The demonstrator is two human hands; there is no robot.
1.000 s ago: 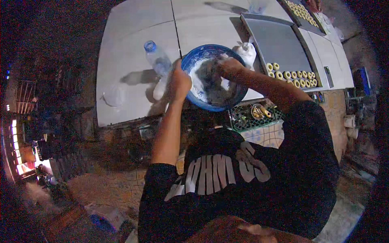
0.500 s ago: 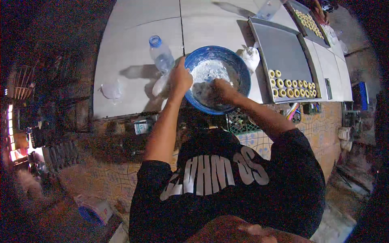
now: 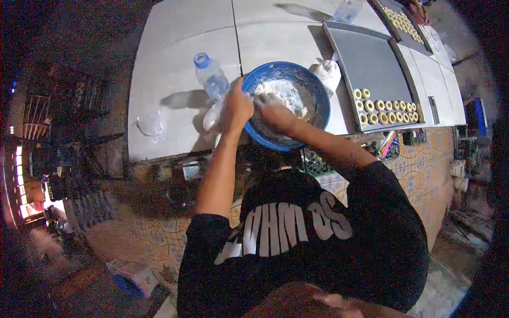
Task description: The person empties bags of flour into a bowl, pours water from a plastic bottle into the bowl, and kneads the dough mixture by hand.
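A blue basin (image 3: 325,121) stands at the front edge of the table with white flour (image 3: 283,91) inside, loose and partly clumped. My left hand (image 3: 239,107) is closed on the basin's left rim. Inside the basin, my right hand (image 3: 277,115) reaches into the flour near the left wall. Its fingers are coated white and slightly blurred, so their grip is unclear. Just left of my left hand stands a clear plastic bottle (image 3: 213,79), uncapped, with some liquid in it. A small white plastic bag (image 3: 213,116) lies between the bottle and my left wrist.
A metal baking tray (image 3: 366,58) at right holds rows of ring-shaped dough pieces (image 3: 389,117). Beside it sits a white bag (image 3: 327,76). Another filled tray (image 3: 400,24) and a second bottle (image 3: 348,9) are farther back. A phone (image 3: 433,109) lies at right, a clear plastic bag (image 3: 150,124) at left.
My right hand has moved left through the flour, toward the basin's left wall. My left hand stays on the rim. The whole view has shifted slightly.
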